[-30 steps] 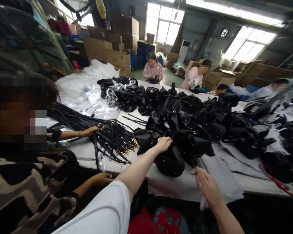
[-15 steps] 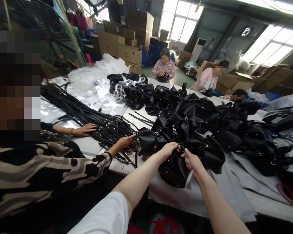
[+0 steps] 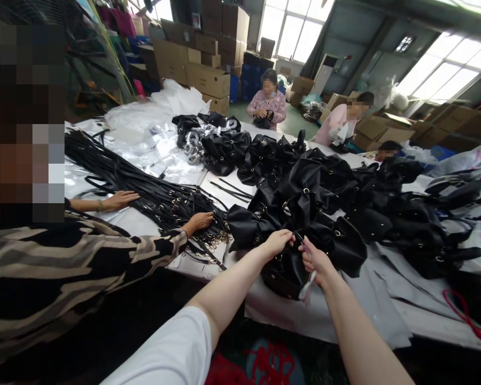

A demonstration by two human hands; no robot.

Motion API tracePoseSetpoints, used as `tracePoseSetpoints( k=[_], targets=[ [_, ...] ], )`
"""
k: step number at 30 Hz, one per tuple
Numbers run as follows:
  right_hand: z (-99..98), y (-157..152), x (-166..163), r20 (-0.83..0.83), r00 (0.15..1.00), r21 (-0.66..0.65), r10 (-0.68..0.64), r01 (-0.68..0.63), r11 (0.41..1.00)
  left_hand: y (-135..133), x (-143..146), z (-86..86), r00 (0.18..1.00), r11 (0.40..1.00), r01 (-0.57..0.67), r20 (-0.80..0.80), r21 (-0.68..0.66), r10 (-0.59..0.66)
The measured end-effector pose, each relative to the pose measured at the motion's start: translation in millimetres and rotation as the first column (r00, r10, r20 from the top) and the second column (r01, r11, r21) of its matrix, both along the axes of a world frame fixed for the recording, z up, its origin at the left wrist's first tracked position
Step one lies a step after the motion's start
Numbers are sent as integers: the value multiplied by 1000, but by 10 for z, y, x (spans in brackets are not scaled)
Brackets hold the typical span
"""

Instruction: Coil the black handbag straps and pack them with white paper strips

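A black leather-like bag (image 3: 282,275) with gold-coloured fittings lies at the table's near edge, below my hands. My left hand (image 3: 279,241) is closed, its fingertips pinching the bag's upper edge; exactly which part is hidden. Just to the right, my right hand (image 3: 316,261) is closed around a slim, dark, pointed tool (image 3: 300,239) whose kind I cannot make out. Its tip is close to my left fingertips. From under my right fist hangs a whitish strip (image 3: 307,287). More black bags (image 3: 304,195) are heaped right behind both hands.
At left, a co-worker in a patterned sleeve (image 3: 144,254) has both hands on a pile of black straps (image 3: 152,195). Clear plastic bags (image 3: 144,128) lie behind. Other people (image 3: 266,104) work across the table. Grey sheets (image 3: 369,299) and a red cord (image 3: 465,321) lie at right.
The co-worker's hands have drawn back left over the straps, the nearer one letting go of a strap end. My hands stay at the bag, the right one turned slightly, showing more of the tool.
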State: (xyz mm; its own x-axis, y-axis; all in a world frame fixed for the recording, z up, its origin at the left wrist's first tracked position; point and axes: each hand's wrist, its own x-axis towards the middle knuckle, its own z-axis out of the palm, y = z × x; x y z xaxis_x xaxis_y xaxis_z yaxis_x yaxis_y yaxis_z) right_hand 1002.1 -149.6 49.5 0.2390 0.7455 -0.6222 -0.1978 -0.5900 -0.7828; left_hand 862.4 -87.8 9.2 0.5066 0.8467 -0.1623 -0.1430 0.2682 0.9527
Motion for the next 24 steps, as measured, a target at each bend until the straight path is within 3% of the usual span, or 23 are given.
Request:
tracePoseSetpoints(
  k=[10, 17, 24],
  targets=[
    [98, -13, -9, -129, 990, -22, 62, -65, 998, -11, -8, 47, 997, 998, -7, -72, 59, 11],
    [172, 97, -66, -99, 993, -14, 71, -73, 997, -53, -26, 137, 958, 969, 94, -285, 229, -25],
    [205, 164, -63, -102, 995, 57, 19, -13, 998, 28, 0, -116, 931, 953, 159, -360, 257, -59]
  ],
)
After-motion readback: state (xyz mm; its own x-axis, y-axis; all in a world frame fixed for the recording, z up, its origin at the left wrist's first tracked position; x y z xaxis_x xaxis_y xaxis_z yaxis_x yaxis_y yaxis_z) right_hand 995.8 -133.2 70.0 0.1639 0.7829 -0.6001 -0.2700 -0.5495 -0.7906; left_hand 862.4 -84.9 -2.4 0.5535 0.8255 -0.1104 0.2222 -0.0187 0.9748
